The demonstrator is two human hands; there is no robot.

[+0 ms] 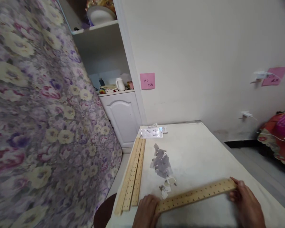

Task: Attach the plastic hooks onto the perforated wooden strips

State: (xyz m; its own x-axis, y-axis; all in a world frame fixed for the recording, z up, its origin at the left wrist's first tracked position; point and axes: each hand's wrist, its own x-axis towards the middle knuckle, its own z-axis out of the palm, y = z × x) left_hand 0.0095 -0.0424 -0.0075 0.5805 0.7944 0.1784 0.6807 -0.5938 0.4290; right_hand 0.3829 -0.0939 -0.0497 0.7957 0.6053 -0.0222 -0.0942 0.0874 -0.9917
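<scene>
A light wooden slat [197, 195] with rows of small holes lies across the near part of the white-topped table, slanting up to the right. Its left end is in the closed fingers of my left hand [146, 210]. At the other end my right hand [247, 201], slightly blurred, pinches the slat between thumb and fingers. Just beyond it are a few small pale pieces [166, 188], too small to name. Behind these lies a heap of small clear plastic packets [161, 163]. Several similar perforated slats [133, 177] rest side by side along the table's left edge.
A clear plastic case [152, 132] sits at the table's far end, near the wall. A floral curtain [42, 120] hangs on the left, with a dark round seat [104, 210] below. A white cabinet [122, 115] stands behind. Bedding [279, 136] is at right.
</scene>
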